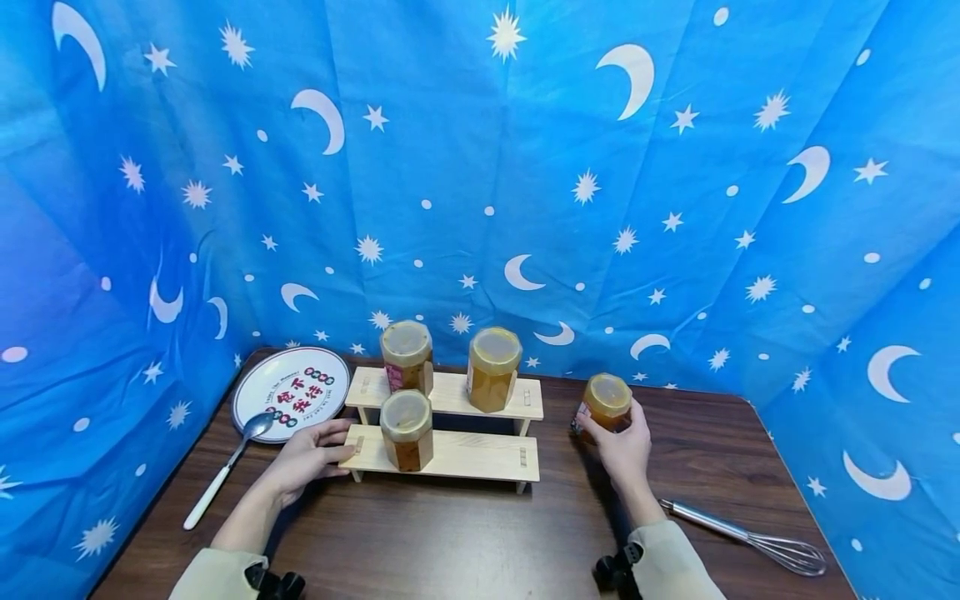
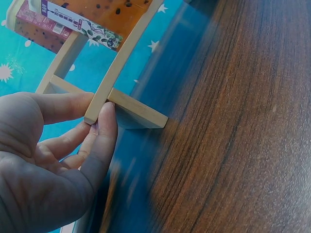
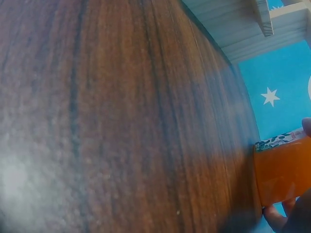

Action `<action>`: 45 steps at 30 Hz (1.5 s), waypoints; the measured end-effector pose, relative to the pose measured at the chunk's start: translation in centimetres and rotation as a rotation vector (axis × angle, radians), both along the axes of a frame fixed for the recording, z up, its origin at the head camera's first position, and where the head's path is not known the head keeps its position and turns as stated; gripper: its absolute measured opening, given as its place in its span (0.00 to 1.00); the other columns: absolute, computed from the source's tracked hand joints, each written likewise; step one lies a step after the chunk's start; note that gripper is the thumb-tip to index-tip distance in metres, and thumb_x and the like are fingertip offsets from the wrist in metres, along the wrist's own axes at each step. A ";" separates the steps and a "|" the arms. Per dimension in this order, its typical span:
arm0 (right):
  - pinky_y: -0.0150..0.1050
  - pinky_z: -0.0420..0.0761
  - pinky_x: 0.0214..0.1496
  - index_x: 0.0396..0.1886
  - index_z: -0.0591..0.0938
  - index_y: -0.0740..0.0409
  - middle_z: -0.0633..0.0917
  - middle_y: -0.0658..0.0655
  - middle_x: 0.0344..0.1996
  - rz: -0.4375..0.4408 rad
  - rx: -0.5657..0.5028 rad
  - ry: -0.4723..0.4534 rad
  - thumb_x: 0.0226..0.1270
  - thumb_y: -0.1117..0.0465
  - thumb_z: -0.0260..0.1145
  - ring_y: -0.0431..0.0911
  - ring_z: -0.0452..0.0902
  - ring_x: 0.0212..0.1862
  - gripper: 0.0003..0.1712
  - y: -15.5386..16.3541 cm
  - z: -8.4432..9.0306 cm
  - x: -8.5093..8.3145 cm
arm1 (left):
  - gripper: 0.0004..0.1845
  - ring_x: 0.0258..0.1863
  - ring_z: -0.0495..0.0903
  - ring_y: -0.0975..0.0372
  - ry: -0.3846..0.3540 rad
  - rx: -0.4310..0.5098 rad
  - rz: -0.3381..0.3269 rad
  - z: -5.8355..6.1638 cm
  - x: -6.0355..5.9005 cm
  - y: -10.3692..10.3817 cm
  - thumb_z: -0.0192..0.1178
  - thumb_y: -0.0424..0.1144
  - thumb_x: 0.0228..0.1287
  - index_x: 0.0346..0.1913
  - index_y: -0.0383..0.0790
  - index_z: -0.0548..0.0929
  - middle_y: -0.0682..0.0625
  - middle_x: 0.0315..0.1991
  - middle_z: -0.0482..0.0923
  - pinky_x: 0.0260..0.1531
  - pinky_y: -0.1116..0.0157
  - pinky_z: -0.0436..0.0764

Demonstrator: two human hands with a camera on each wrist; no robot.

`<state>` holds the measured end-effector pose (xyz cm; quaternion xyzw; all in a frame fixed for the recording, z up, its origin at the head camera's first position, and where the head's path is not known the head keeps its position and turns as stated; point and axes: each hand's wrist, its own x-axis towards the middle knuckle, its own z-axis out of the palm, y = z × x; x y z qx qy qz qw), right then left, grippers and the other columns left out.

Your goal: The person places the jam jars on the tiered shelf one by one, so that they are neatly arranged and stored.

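Observation:
A two-step wooden rack stands on the table, its lower step in front of the upper step. My left hand pinches the left end of the lower step, thumb and fingers on either side of the board in the left wrist view. An amber jar stands on that step, and two more, a left jar and a right jar, on the upper one. To the right of the rack, my right hand grips another amber jar, upright, its base at the tabletop.
A white plate with red lettering lies at the back left, with a white-handled spoon leaning on its rim. At the right lies a metal whisk. Blue star-patterned cloth hangs around the dark wooden table.

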<state>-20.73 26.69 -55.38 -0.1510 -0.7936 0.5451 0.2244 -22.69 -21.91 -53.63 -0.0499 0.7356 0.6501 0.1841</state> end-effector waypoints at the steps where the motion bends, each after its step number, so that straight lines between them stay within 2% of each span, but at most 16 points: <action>1: 0.66 0.69 0.72 0.74 0.68 0.59 0.75 0.64 0.66 0.000 0.000 0.001 0.63 0.59 0.80 0.62 0.70 0.68 0.44 0.0 0.0 0.0 | 0.34 0.47 0.85 0.55 -0.001 -0.001 -0.001 0.0 0.0 0.0 0.64 0.29 0.70 0.75 0.27 0.64 0.30 0.67 0.70 0.45 0.58 0.89; 12: 0.65 0.70 0.71 0.74 0.68 0.57 0.75 0.63 0.67 0.008 0.040 -0.043 0.63 0.54 0.80 0.62 0.70 0.69 0.44 0.0 1.2 1.0 | 0.34 0.46 0.85 0.55 -0.002 -0.005 0.000 0.1 -0.1 0.2 0.64 0.29 0.70 0.75 0.27 0.64 0.30 0.67 0.70 0.45 0.58 0.89; 26: 0.63 0.77 0.66 0.74 0.69 0.53 0.77 0.60 0.64 0.126 0.092 -0.063 0.60 0.50 0.81 0.59 0.73 0.64 0.46 -1.0 4.6 4.5 | 0.35 0.46 0.85 0.55 0.002 -0.003 0.003 0.2 0.0 0.3 0.64 0.29 0.70 0.76 0.27 0.63 0.30 0.67 0.70 0.45 0.58 0.89; 36: 0.55 0.85 0.58 0.72 0.72 0.50 0.81 0.55 0.59 0.191 0.149 -0.047 0.57 0.49 0.83 0.52 0.79 0.58 0.46 -2.9 6.9 6.6 | 0.34 0.46 0.85 0.55 0.001 -0.005 0.011 0.3 0.2 0.3 0.64 0.29 0.70 0.75 0.27 0.64 0.30 0.67 0.70 0.45 0.58 0.89; 40: 0.54 0.86 0.57 0.71 0.73 0.49 0.82 0.54 0.58 0.226 0.138 -0.038 0.54 0.49 0.85 0.51 0.80 0.57 0.47 -3.9 7.2 6.9 | 0.35 0.46 0.85 0.56 0.004 -0.005 0.011 0.3 0.2 0.3 0.64 0.29 0.70 0.75 0.27 0.64 0.29 0.67 0.69 0.45 0.58 0.89; 45: 0.47 0.86 0.56 0.69 0.74 0.45 0.82 0.49 0.56 0.272 0.091 -0.022 0.50 0.51 0.87 0.47 0.80 0.56 0.47 -5.3 6.9 6.9 | 0.34 0.45 0.84 0.56 0.003 -0.002 0.012 0.3 0.2 0.4 0.64 0.29 0.70 0.75 0.27 0.64 0.30 0.67 0.69 0.44 0.58 0.89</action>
